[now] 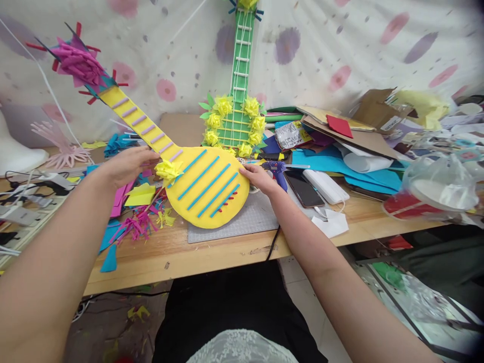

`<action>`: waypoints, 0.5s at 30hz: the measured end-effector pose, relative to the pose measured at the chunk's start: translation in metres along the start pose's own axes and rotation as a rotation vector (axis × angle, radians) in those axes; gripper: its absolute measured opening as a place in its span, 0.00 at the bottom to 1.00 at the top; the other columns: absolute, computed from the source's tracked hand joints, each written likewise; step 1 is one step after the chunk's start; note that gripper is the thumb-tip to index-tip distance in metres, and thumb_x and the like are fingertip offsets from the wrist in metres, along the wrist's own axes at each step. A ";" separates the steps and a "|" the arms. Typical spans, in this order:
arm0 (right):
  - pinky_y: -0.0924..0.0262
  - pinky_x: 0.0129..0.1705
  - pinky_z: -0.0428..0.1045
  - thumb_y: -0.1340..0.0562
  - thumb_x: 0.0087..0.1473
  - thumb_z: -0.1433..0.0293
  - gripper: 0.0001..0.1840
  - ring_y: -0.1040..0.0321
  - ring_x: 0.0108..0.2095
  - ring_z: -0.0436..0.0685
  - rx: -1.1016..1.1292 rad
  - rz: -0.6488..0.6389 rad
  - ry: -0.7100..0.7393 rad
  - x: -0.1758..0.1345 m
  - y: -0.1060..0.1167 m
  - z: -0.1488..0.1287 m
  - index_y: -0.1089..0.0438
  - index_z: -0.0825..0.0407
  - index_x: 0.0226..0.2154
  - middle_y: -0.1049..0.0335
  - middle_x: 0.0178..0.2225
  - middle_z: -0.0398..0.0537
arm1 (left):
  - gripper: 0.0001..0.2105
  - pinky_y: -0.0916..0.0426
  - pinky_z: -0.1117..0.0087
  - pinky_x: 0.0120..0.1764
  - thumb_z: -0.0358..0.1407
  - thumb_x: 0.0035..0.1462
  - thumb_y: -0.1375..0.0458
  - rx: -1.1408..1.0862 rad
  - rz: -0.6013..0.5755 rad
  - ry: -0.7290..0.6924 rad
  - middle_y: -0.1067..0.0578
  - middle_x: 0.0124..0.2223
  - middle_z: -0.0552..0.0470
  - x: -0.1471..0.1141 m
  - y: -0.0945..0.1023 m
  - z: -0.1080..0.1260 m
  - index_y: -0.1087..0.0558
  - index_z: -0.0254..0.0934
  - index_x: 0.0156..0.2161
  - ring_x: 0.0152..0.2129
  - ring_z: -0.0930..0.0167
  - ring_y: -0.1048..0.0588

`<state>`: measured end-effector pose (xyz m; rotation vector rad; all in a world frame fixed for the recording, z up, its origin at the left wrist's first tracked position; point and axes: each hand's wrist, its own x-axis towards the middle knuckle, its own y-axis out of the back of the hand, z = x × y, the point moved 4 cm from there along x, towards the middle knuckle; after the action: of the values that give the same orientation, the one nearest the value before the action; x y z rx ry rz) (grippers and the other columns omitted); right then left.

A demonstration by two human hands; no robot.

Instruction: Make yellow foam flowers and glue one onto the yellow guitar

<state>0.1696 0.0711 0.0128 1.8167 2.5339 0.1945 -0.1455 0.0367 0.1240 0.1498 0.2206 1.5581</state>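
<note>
A yellow craft banjo [227,166] with blue strips on its round body is held tilted above the table, its neck pointing up to the left. My left hand [130,164] grips it where neck and body meet, beside a yellow paper flower [169,171]; some of those fingers are hidden behind it. At the body's right edge my right hand [258,177] is closed, thumb in front and fingers behind. A magenta paper flower [81,63] covers the head end. Behind it stands a green craft instrument [239,75] ringed with yellow flowers.
On the wooden table [234,259] lie a grey cutting mat [260,222], a purple glue gun [278,171], a phone [303,187] and a white power bank [325,185]. Paper scraps [138,222] spread at left. Stacked sheets [363,166] and a bagged red-and-white cup [419,201] are at right.
</note>
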 end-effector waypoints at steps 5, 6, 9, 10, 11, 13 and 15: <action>0.37 0.34 0.48 0.38 0.43 0.53 0.21 0.33 0.33 0.53 0.117 0.096 0.013 0.002 -0.005 0.004 0.32 0.52 0.34 0.29 0.31 0.45 | 0.12 0.34 0.67 0.45 0.40 0.58 0.47 -0.126 0.250 0.015 0.25 0.36 0.48 0.006 0.014 0.001 0.28 0.33 0.39 0.31 0.73 0.27; 0.37 0.34 0.48 0.38 0.42 0.53 0.22 0.33 0.33 0.53 0.131 0.112 0.017 0.003 -0.007 0.004 0.32 0.52 0.34 0.29 0.31 0.45 | 0.12 0.34 0.67 0.44 0.40 0.59 0.48 -0.163 0.316 0.033 0.25 0.37 0.48 0.007 0.016 -0.001 0.29 0.33 0.38 0.31 0.74 0.27; 0.37 0.36 0.49 0.38 0.42 0.53 0.22 0.33 0.36 0.54 0.168 0.132 0.039 0.008 -0.012 0.005 0.34 0.51 0.35 0.29 0.33 0.45 | 0.10 0.34 0.69 0.43 0.39 0.60 0.50 -0.291 0.458 0.077 0.27 0.36 0.50 0.008 0.018 -0.010 0.31 0.33 0.35 0.30 0.75 0.27; 0.37 0.37 0.49 0.38 0.43 0.53 0.21 0.33 0.36 0.54 0.170 0.145 0.053 0.011 -0.013 0.004 0.34 0.51 0.35 0.30 0.34 0.45 | 0.09 0.33 0.70 0.41 0.37 0.61 0.50 -0.334 0.500 0.074 0.27 0.35 0.51 0.008 0.019 -0.014 0.32 0.33 0.33 0.29 0.76 0.27; 0.37 0.37 0.49 0.39 0.44 0.53 0.21 0.33 0.37 0.54 0.164 0.164 0.070 0.013 -0.013 0.004 0.34 0.51 0.35 0.30 0.34 0.45 | 0.08 0.33 0.72 0.39 0.35 0.60 0.50 -0.375 0.549 0.066 0.28 0.33 0.52 0.008 0.019 -0.018 0.33 0.33 0.32 0.27 0.77 0.28; 0.37 0.37 0.48 0.40 0.46 0.53 0.20 0.34 0.38 0.53 0.127 0.224 0.110 0.018 -0.013 0.002 0.35 0.51 0.36 0.31 0.35 0.46 | 0.06 0.33 0.75 0.35 0.30 0.58 0.50 -0.441 0.660 0.034 0.31 0.29 0.55 0.009 0.020 -0.028 0.34 0.34 0.31 0.23 0.80 0.29; 0.37 0.38 0.48 0.43 0.49 0.53 0.20 0.35 0.39 0.53 0.062 0.288 0.141 0.024 -0.013 -0.001 0.36 0.50 0.38 0.31 0.37 0.46 | 0.04 0.35 0.77 0.32 0.28 0.56 0.49 -0.458 0.729 0.009 0.32 0.27 0.57 0.009 0.018 -0.039 0.34 0.34 0.30 0.21 0.81 0.32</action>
<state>0.1493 0.0893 0.0136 2.2646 2.3752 0.2589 -0.1726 0.0441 0.0898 -0.1588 -0.2175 2.2892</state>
